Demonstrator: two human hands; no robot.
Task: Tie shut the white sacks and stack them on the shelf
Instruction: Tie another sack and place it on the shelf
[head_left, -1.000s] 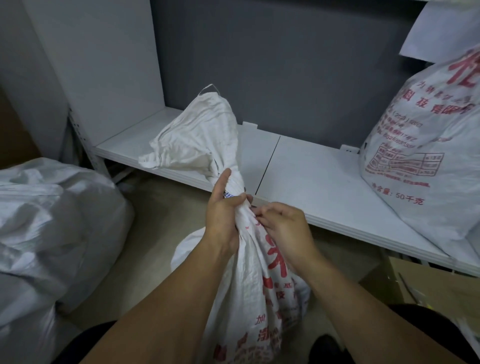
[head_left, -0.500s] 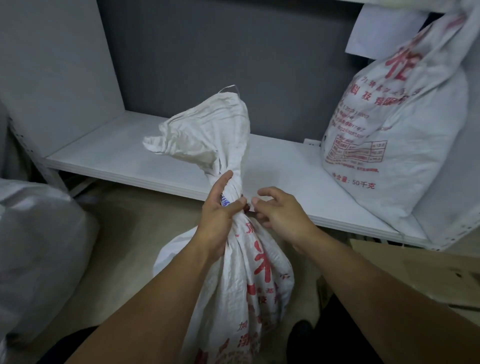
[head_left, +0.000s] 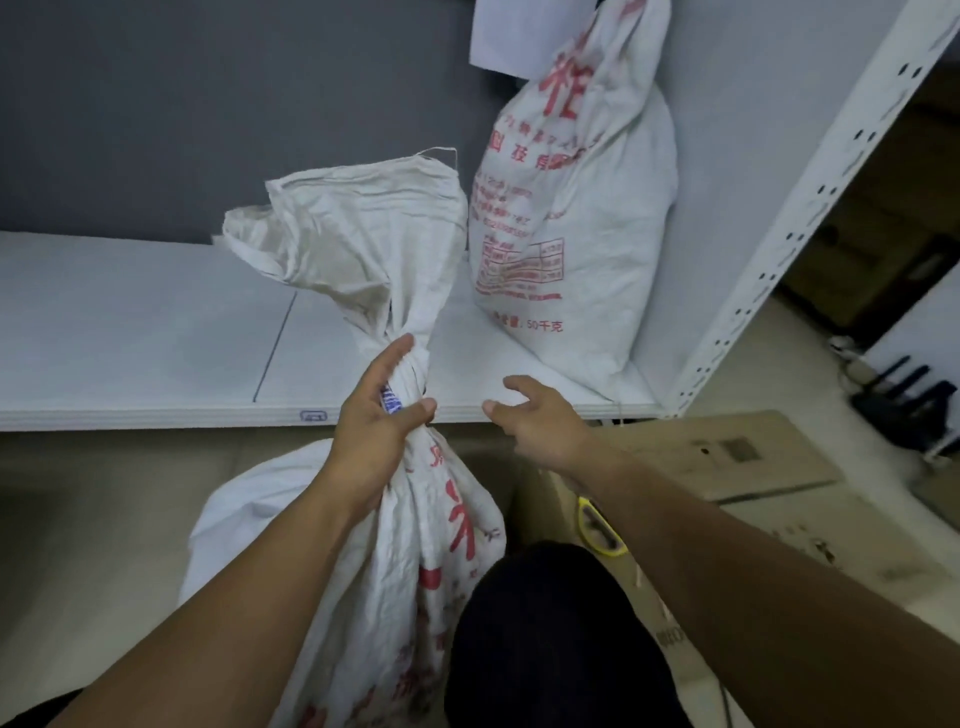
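Note:
A white woven sack (head_left: 363, 545) with red print stands on the floor in front of the white shelf (head_left: 130, 332). My left hand (head_left: 379, 415) grips its twisted neck, and the loose top flares out above my fist. My right hand (head_left: 535, 421) hovers just right of the neck, fingers loosely spread, holding nothing. A second white sack (head_left: 571, 218) with red print leans upright in the shelf's right corner.
A perforated white upright (head_left: 779, 218) frames the shelf's right end. Flattened cardboard (head_left: 727, 457) lies on the floor to the right, with a yellow-rimmed object (head_left: 600, 530) beside it. My dark-clothed knee (head_left: 550, 639) is below the sack. A white paper (head_left: 509, 31) hangs above.
My right hand has let go of the sack's neck and moved off to the right. The view has swung right, so the big sack on the left is out of sight.

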